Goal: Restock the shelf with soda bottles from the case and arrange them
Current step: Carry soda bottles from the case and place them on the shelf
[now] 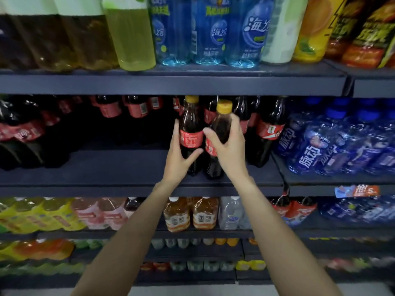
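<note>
Got a cola bottle in each hand: left hand (178, 161) wraps one bottle (190, 133), right hand (227, 144) grips the other bottle (218, 135). Dark soda, yellow caps, red labels, side by side, bases on the middle shelf (119, 165).

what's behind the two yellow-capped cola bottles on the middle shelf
Behind the two cola bottles that the hands grip stand more dark cola bottles with red labels, in rows. The bottles and hands cover how far back the rows go.
</note>
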Demonstrator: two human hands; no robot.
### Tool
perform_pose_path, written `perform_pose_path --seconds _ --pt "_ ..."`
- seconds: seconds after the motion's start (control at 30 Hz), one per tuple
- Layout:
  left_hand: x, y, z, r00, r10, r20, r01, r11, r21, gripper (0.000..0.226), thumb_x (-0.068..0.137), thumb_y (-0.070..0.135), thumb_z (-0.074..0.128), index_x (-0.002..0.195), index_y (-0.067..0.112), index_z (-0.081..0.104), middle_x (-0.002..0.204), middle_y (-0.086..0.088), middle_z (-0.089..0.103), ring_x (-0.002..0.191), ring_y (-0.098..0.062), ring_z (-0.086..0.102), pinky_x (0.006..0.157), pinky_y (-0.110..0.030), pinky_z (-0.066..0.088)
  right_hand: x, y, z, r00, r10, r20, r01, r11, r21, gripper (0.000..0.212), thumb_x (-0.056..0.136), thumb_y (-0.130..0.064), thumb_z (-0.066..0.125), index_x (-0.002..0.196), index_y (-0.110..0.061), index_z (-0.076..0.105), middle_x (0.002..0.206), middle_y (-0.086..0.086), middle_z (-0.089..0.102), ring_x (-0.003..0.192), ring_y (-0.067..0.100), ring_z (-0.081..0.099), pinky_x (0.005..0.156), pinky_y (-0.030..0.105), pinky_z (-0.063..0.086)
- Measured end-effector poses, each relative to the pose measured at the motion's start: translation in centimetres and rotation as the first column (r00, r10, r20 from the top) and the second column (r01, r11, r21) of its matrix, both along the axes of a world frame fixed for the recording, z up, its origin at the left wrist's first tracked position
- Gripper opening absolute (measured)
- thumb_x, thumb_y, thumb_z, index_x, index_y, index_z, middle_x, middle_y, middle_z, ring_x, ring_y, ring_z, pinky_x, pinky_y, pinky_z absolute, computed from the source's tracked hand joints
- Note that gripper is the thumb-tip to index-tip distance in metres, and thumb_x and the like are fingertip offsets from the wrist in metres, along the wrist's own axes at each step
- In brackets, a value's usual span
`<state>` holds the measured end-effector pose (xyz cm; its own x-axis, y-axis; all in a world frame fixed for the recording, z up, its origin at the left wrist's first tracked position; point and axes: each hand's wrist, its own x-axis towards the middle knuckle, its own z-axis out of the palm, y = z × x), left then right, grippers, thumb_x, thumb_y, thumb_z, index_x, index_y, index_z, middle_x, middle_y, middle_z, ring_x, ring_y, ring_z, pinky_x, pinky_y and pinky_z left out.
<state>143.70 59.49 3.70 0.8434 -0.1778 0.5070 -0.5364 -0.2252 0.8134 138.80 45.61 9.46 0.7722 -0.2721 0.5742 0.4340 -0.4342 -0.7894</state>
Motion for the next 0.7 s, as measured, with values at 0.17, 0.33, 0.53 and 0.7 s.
perform_pose_path --seconds 0.17,0.33,0.53,0.7 --pt "0.3 0.6 -1.1 0.975 0.189 0.118 -0.202 0.973 0.116 0.101 0.082 0.045 0.069 0.141 0.053 -0.013 0.144 0.000 0.035 0.129 -0.011 0.040 0.090 -0.026 0.043 0.0 0.2 -6.2 0.985 -0.006 -0.174 -0.003 0.999 -0.052 0.095 0.084 -0.037 0.068 0.149 -0.035 -0.002 0.155 0.000 0.024 0.141 0.015 0.027 0.110 0.029 0.031" --pt "2.9 0.6 0.1 0.950 0.292 0.110 -0.305 0.944 0.129 0.101 0.078 0.047 0.073 0.141 0.058 -0.005 0.127 -0.005 0.046 0.104 -0.017 0.054 0.082 -0.042 0.055 0.2 0.3 -7.4 0.916 -0.278 -0.289 0.211 0.947 -0.241 0.089 0.083 -0.051 0.063 0.150 -0.029 0.009 0.129 0.013 0.042 0.117 0.029 0.044 0.092 0.036 0.039" --pt "5.2 0.5 -0.1 0.978 0.208 -0.002 -0.208 0.978 0.020 0.092 0.081 0.028 0.073 0.146 0.049 0.012 0.143 -0.005 0.041 0.124 -0.015 0.047 0.099 -0.049 0.048 0.9 2.0 -6.7 0.913 -0.242 -0.328 0.215 0.969 -0.117 0.067 0.081 -0.037 0.072 0.128 -0.011 0.033 0.127 0.009 0.053 0.111 0.028 0.055 0.089 0.036 0.042" --pt "4.6 0.9 -1.0 0.989 0.077 -0.126 -0.079 0.997 -0.009 0.089 0.083 0.017 0.065 0.149 0.041 0.010 0.153 0.004 0.029 0.139 -0.017 0.032 0.111 -0.051 0.035 1.3 2.7 -6.4 0.787 -0.523 -0.328 0.334 0.807 -0.487 0.061 0.089 -0.053 0.051 0.131 -0.011 0.040 0.123 0.008 0.050 0.112 0.027 0.052 0.073 0.037 0.045"
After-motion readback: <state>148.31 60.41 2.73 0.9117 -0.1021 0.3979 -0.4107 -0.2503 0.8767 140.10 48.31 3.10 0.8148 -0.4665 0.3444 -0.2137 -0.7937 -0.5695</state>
